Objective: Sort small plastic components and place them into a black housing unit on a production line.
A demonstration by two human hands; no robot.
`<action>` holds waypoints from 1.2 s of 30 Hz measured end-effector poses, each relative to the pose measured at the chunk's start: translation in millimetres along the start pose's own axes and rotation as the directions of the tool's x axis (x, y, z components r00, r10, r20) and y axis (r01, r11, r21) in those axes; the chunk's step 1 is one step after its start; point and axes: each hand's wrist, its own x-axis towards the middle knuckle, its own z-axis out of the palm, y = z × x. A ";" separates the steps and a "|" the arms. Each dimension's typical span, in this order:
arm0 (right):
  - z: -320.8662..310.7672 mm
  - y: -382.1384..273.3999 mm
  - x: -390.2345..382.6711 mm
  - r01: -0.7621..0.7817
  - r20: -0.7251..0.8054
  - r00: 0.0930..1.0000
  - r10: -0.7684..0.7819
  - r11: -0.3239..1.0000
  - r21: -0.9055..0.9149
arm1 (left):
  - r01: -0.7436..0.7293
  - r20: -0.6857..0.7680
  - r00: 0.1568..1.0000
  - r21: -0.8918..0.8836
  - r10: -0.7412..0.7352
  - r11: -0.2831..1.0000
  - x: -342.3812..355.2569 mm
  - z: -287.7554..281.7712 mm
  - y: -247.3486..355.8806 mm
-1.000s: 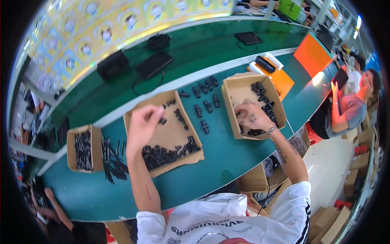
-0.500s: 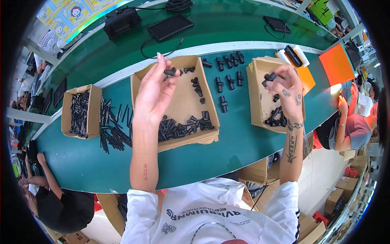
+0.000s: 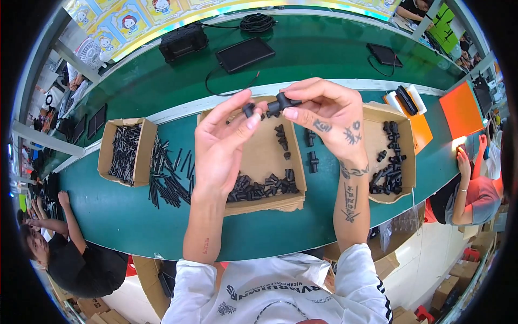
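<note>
Above the middle cardboard box (image 3: pixel 265 156), my two hands are raised close together. My left hand (image 3: pixel 220 143) pinches a small black cylindrical plastic piece (image 3: pixel 249 109) between thumb and fingers. In my right hand (image 3: pixel 330 116), thumb and index finger grip a black T-shaped plastic fitting (image 3: pixel 286 101), which points toward the left hand's piece; a narrow space seems to part them. Short black pieces (image 3: pixel 253 190) lie heaped along the box's near side, with a few more by its right wall. Black cross-shaped fittings (image 3: pixel 313 162) rest on the table right of it, some hidden by my right hand.
The right-hand cardboard box (image 3: pixel 406 121) holds black fittings. A taller box (image 3: pixel 143 154) at left is filled with thin black rods, and loose rods (image 3: pixel 168 186) lie beside it. Behind are a black flat panel (image 3: pixel 245 54) and a black case (image 3: pixel 183 42). Other people sit at both sides.
My right hand has come left from over the right box, bringing its fitting up to my left hand. The whole view has shifted slightly.
</note>
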 end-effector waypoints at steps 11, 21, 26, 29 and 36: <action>0.1 -8.5 -4.0 0.053 0.085 0.995 -0.056 0.998 0.032 | -0.570 0.271 0.798 0.630 0.539 0.527 4.2 -4.9 2.0; 13.9 -12.1 -7.9 -0.202 0.078 0.978 0.194 0.972 0.119 | -0.706 0.472 0.639 0.673 0.607 0.220 0.4 -7.1 10.6; 17.4 -22.4 -3.6 -0.416 0.149 0.905 0.398 0.902 0.117 | -0.720 0.505 0.643 0.655 0.575 0.229 0.6 -13.5 14.6; 15.0 -14.8 -6.3 -0.340 0.217 0.931 0.294 0.915 0.216 | -0.687 0.427 0.716 0.571 0.552 0.450 1.6 -4.5 16.2; 20.1 -5.5 -9.6 -0.052 0.107 0.994 0.038 0.989 0.137 | -0.512 0.193 0.851 0.515 0.488 0.688 -0.9 1.6 20.8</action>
